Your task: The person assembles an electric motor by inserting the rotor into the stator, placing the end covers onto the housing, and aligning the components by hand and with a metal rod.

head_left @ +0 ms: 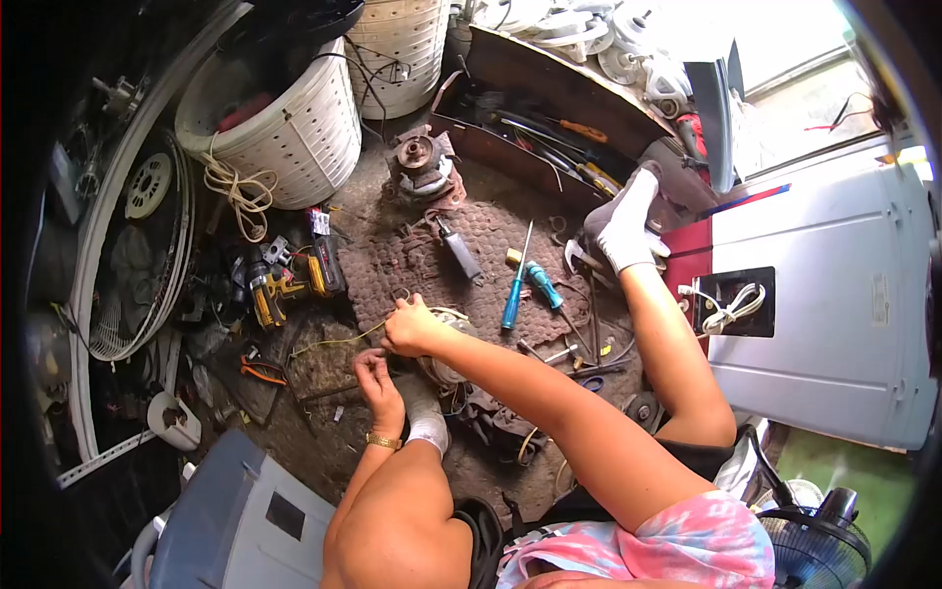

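My right hand (414,327) is closed in a pinch on a thin yellow wire (339,341) that stretches away to the left over the floor. Just below it, my left hand (378,385), with a gold band at the wrist, has its fingers curled together close to the right fingertips. What those left fingers hold, if anything, is too small to make out. Behind my right wrist, partly hidden, is a round motor-like part (444,370) between my feet. A grey box-shaped part (459,252) with a short lead lies on the ribbed mat (378,280) beyond the hands.
Blue-handled screwdrivers (513,299) lie to the right on the mat. A rusty motor (420,169) stands at its far edge. Yellow drill (270,291) and orange-handled pliers (263,369) lie left. Further off are a metal tool box (535,157), white baskets (304,147) and a white appliance panel (824,304).
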A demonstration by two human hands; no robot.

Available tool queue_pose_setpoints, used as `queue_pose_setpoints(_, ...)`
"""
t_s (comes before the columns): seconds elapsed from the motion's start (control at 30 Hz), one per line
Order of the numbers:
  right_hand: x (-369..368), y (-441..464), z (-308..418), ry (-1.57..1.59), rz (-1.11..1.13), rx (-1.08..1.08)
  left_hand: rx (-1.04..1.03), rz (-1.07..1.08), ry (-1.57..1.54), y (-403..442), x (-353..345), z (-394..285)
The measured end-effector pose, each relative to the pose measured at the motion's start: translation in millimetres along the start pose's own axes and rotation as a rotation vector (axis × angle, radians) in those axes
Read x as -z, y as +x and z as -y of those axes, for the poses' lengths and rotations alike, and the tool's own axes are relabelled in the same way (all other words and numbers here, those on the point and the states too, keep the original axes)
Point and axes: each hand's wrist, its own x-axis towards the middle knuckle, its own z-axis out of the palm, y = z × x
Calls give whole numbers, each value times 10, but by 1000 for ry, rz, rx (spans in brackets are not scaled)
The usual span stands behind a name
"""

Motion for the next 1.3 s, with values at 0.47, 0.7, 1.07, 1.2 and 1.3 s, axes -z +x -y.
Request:
queue_pose_setpoints(0.47,63,-13,31,18,104,-79,454,-13,-47,72,31,57)
queue_pose_setpoints(0.7,174,-237,-10,183,-229,155,425,74,-226,100,81,150)
queue_pose_setpoints(1.07,249,-429,-28,357,-181,43,714,151,-531,102,160,-52)
queue_pose_setpoints(1.2,302,-581,-151,335,-302,47,496,270,-334,59,166,-87)
queue_pose_setpoints(1.3,271,-742,-354,406,-390,-13,310,292,-201,22,34,-125)
